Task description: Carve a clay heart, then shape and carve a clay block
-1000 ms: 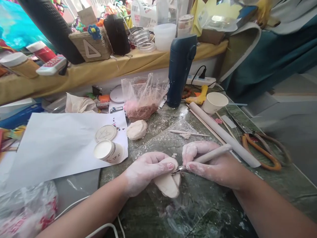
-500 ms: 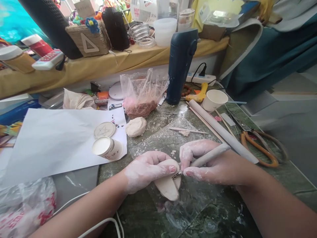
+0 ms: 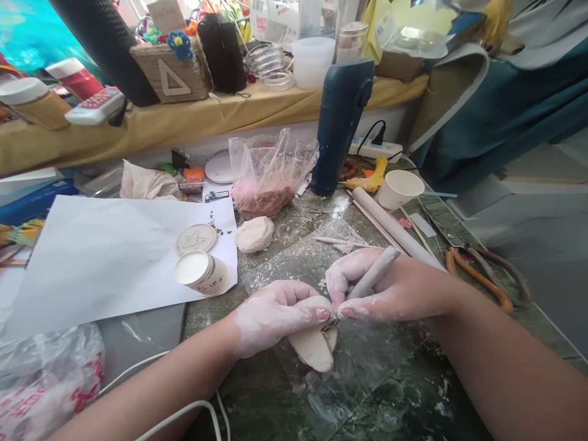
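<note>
My left hand (image 3: 275, 315), coated in white powder, is closed around a pale, flat clay piece (image 3: 315, 348) with rounded lobes and a notch on its right side. Its thumb presses on top near the notch. My right hand (image 3: 390, 288), also powdery, pinches a thick grey pen-shaped tool (image 3: 374, 272). The tool's lower end points at the notch, where a dark, narrow bit shows; the tip itself is hidden by my fingers. Under both hands lies a clear plastic sheet (image 3: 294, 269) dusted with powder. A lump of pale clay (image 3: 255, 234) sits just beyond it.
Behind the hands stand a bag of brown clay (image 3: 271, 190) and a dark blue flask (image 3: 342, 128). A paper cup (image 3: 202, 272) tilts on white paper (image 3: 110, 257) at left. Scissors (image 3: 482, 282), a grey roller (image 3: 395, 226) and a second cup (image 3: 399, 188) lie right.
My right hand has tilted the grey tool more upright and moved slightly up and left. The left hand keeps its hold on the clay piece. The view has shifted slightly.
</note>
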Demonstrator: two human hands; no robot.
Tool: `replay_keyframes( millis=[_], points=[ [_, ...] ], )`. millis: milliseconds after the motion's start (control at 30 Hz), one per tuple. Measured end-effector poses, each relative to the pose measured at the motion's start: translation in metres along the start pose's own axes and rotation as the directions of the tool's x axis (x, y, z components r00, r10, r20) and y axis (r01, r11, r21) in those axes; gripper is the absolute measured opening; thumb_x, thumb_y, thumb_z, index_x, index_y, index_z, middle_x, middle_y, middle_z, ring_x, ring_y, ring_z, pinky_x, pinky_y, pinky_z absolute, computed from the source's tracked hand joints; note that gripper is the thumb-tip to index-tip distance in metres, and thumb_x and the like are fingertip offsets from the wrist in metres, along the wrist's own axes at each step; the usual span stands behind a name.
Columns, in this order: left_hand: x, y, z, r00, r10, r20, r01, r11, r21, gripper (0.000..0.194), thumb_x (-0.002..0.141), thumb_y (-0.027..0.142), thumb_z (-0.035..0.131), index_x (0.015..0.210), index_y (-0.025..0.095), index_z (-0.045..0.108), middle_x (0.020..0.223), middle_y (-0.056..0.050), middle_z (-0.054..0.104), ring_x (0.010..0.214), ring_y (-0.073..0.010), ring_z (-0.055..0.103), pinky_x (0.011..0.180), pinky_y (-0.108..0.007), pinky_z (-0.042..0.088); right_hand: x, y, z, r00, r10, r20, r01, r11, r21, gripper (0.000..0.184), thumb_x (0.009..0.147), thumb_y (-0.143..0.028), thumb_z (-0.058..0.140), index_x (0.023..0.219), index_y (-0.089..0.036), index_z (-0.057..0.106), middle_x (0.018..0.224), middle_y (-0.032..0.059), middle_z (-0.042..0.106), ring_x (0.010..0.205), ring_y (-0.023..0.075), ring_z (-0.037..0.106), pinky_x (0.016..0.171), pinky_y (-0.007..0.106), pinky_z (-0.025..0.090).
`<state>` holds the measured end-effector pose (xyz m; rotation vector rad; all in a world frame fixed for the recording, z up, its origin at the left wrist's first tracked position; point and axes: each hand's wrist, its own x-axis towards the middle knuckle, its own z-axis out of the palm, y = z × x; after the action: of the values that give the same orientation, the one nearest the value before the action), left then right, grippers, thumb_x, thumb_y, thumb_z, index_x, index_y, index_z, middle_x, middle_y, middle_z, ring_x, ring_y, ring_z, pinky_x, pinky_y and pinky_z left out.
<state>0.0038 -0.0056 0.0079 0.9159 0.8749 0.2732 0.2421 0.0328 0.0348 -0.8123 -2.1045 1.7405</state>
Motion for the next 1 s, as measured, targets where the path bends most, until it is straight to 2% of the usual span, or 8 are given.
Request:
replay_keyframes(
  millis=[167,300,400,467,533,700,867,1000],
  points=[
    [0.0,0.0,0.0,0.999,-0.022,0.033,0.024,0.997,-0.078,0.048,0.076,0.059,0.083,0.084,0.015,0.067,0.078,-0.003,0.072,0.065,-0.013,0.064,0.061,-0.021,0.048,-0.003,0.015,0.001,1.0,-0.001,0.003,0.0,0.986,0.169,0.029,0.087,-0.045,0.076,0.086,-0.016,0.072,0.079,0.0023,0.068,0.073,0.0157,0.062,0.066,0.025,0.048],
    [0.0,-0.002,0.0,0.998,-0.017,0.064,0.025,0.992,-0.122,0.043,0.08,0.055,0.08,0.087,0.015,0.067,0.08,-0.006,0.074,0.061,-0.0145,0.067,0.059,-0.023,0.051,-0.011,0.018,-0.004,0.999,-0.016,-0.046,0.023,0.984,0.177,0.027,0.089,-0.042,0.075,0.084,-0.016,0.071,0.078,0.0027,0.067,0.071,0.0151,0.06,0.064,0.026,0.047],
    [0.001,-0.002,-0.003,0.997,0.067,0.027,-0.06,0.977,-0.202,0.038,0.085,0.05,0.078,0.085,0.014,0.066,0.078,-0.008,0.073,0.06,-0.0149,0.066,0.058,-0.023,0.051,-0.026,0.022,-0.002,0.98,-0.054,-0.193,0.087,0.981,0.171,0.023,0.093,-0.04,0.07,0.087,-0.019,0.071,0.082,0.0043,0.069,0.074,0.0173,0.062,0.066,0.028,0.05],
    [0.001,-0.001,-0.006,0.981,0.185,-0.05,-0.192,0.946,-0.261,0.036,0.087,0.046,0.076,0.08,0.013,0.065,0.074,-0.007,0.07,0.06,-0.0145,0.064,0.057,-0.022,0.049,-0.041,0.026,0.009,0.925,-0.085,-0.371,0.121,0.99,0.075,0.019,0.097,-0.037,0.064,0.093,-0.022,0.073,0.089,0.0057,0.071,0.081,0.0198,0.066,0.071,0.031,0.053],
    [0.002,0.001,-0.01,0.953,0.283,-0.107,-0.302,0.908,-0.29,0.035,0.091,0.044,0.071,0.077,0.012,0.066,0.072,-0.006,0.066,0.059,-0.0135,0.06,0.057,-0.023,0.048,-0.055,0.031,0.027,0.852,-0.117,-0.51,0.087,0.993,-0.083,0.016,0.099,-0.032,0.06,0.102,-0.025,0.074,0.098,0.0068,0.073,0.091,0.0224,0.069,0.079,0.033,0.056],
    [0.004,0.001,-0.015,0.938,0.333,-0.095,-0.346,0.894,-0.285,0.038,0.098,0.042,0.059,0.076,0.012,0.066,0.073,-0.006,0.063,0.058,-0.0131,0.057,0.058,-0.025,0.047,-0.077,0.043,0.081,0.768,-0.172,-0.616,-0.091,0.924,-0.372,0.028,0.095,-0.022,0.065,0.121,-0.031,0.071,0.114,0.0055,0.076,0.109,0.0251,0.071,0.094,0.036,0.059],
    [0.003,0.0,-0.012,0.934,0.346,-0.085,-0.356,0.894,-0.271,0.037,0.096,0.043,0.063,0.074,0.013,0.061,0.075,-0.005,0.063,0.059,-0.0127,0.056,0.057,-0.025,0.046,-0.077,0.045,0.103,0.796,-0.238,-0.556,-0.113,0.845,-0.523,0.034,0.098,-0.022,0.062,0.13,-0.028,0.066,0.117,0.0078,0.076,0.112,0.0261,0.07,0.099,0.043,0.059],
    [0.001,-0.001,-0.012,0.937,0.338,-0.086,-0.349,0.902,-0.253,0.036,0.094,0.045,0.065,0.078,0.014,0.062,0.079,-0.006,0.064,0.061,-0.0136,0.057,0.056,-0.024,0.046,-0.08,0.049,0.113,0.806,-0.308,-0.505,-0.137,0.734,-0.665,0.044,0.096,-0.023,0.065,0.14,-0.025,0.06,0.123,0.0114,0.074,0.118,0.0298,0.068,0.103,0.049,0.058]
  ],
)
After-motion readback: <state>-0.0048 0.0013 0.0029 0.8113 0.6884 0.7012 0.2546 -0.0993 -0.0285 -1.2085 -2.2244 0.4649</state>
